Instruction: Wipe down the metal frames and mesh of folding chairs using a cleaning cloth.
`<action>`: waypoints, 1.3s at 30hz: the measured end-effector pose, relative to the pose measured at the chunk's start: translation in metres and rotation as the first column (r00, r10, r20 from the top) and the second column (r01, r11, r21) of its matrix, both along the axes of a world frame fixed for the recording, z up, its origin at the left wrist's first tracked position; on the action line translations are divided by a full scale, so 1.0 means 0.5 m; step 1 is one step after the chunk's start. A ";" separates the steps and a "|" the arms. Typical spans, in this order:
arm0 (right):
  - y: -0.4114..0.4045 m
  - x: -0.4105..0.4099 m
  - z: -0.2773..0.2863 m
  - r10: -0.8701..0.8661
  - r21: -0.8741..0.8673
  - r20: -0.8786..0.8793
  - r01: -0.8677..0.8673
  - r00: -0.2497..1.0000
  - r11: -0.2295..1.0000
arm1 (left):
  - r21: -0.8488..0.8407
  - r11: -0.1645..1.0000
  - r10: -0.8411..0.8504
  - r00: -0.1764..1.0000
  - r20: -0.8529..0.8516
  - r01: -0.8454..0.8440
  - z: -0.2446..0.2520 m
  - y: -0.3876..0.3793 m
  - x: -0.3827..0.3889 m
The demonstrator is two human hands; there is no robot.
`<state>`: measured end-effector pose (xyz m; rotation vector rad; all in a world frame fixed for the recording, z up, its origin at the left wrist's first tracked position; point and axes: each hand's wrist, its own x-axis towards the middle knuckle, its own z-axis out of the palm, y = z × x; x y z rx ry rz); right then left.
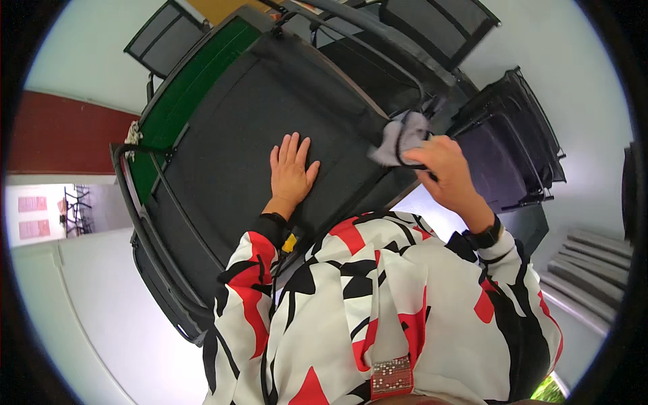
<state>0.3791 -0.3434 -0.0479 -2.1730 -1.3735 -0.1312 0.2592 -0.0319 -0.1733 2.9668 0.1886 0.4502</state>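
Observation:
My left hand lies flat, fingers together and thumb out, on the black fabric panel of a metal-framed chair in front of me. My right hand grips a grey cloth with a dark edge, slightly blurred. The cloth is at the panel's right corner, beside a dark metal tube of the frame. A bent black tube of the frame runs along the left side. Near my left wrist is a small yellow piece; what it belongs to is unclear.
A green surface shows beneath the chair, with a pale knotted cloth or cord at its left edge. More black mesh chairs stand beyond, and stacked dark chairs stand at right. Grey slats lie near the right wall.

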 end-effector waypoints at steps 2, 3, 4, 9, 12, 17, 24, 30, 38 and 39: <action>0.056 0.018 -0.055 0.058 -0.024 0.106 -0.056 0.993 0.998 | -0.006 1.000 0.024 0.999 0.027 -0.023 -0.004 -0.018 -0.005; 0.083 0.028 -0.092 0.095 -0.044 0.205 -0.088 0.974 0.995 | -0.021 0.999 0.042 0.998 0.036 -0.041 -0.008 -0.031 -0.003; 0.110 0.035 -0.128 0.128 -0.049 0.208 -0.120 0.970 0.992 | -0.040 0.999 0.038 0.999 0.028 -0.037 -0.010 -0.036 -0.010; 0.244 0.087 -0.206 0.227 -0.174 0.266 -0.185 0.937 0.967 | -0.118 0.993 0.014 0.998 0.061 -0.007 -0.023 -0.078 -0.009; 0.349 0.138 -0.233 0.279 -0.204 0.288 -0.226 0.916 0.953 | -0.147 0.989 0.029 0.999 0.030 -0.025 -0.012 -0.101 -0.022; 0.506 0.220 -0.224 0.236 -0.144 0.308 -0.200 0.921 0.969 | -0.245 0.969 0.034 0.999 0.035 -0.024 -0.013 -0.160 -0.031; 0.598 0.307 -0.202 0.070 -0.023 0.529 -0.068 0.846 0.997 | -0.344 0.938 0.024 1.000 -0.017 -0.028 -0.008 -0.229 -0.063; 0.601 0.244 -0.173 0.157 -0.541 0.393 0.090 0.906 0.836 | -0.366 0.930 0.018 1.000 -0.022 -0.025 -0.017 -0.246 -0.089; 0.738 0.333 0.160 -0.072 0.048 0.839 0.059 0.540 0.997 | -0.379 0.925 0.020 1.000 -0.002 -0.019 -0.026 -0.259 -0.055; 0.734 0.372 0.183 -0.145 0.091 0.899 0.148 0.414 0.985 | -0.382 0.924 0.020 1.000 -0.003 -0.019 -0.024 -0.250 -0.055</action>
